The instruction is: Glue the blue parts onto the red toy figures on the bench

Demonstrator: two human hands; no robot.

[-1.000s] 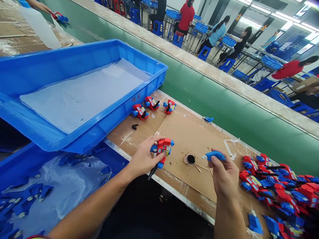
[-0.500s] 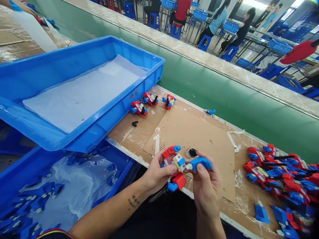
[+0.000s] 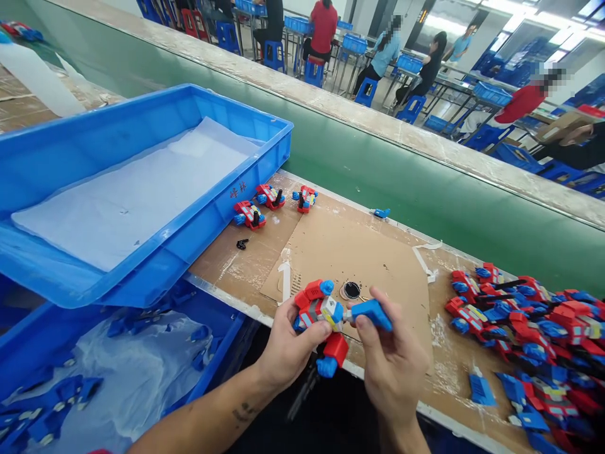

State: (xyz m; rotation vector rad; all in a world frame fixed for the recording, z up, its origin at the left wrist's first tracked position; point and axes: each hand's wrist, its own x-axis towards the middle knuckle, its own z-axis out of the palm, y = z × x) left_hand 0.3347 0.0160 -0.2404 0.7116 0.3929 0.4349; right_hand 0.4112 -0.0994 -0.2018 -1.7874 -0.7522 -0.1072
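Head view: over the near edge of the cardboard sheet (image 3: 350,239), the left hand (image 3: 283,347) has its thumb and fingers closed round a red-and-blue toy body (image 3: 314,312). Beside it the right hand (image 3: 394,353) pinches a blue leg piece (image 3: 373,313) between thumb and fingers, its index finger lifted. The leg's pale peg points at the body's underside; whether it is seated there I cannot tell. A black rod (image 3: 302,388) hangs below the body, nearer than the cardboard sheet.

Left of the cardboard sheet and lower than the bench (image 3: 215,268), a blue bin (image 3: 225,321) holds a clear plastic bag (image 3: 137,353) and loose blue pieces (image 3: 61,397). Right of the sheet lie a single blue piece (image 3: 482,389) and a heap of red-and-blue toys (image 3: 529,321).

On the sheet itself, just beyond the hands, stands a small pot of black liquid (image 3: 350,290), with dark specks around it. Past the sheet's left side are a small black part (image 3: 242,244), three toy bodies (image 3: 249,215) and a large blue tray (image 3: 151,271) lined with a white sheet (image 3: 118,189). Beyond the cardboard sheet runs a green strip (image 3: 340,164), and farther off people (image 3: 324,28) sit on stools (image 3: 314,70).
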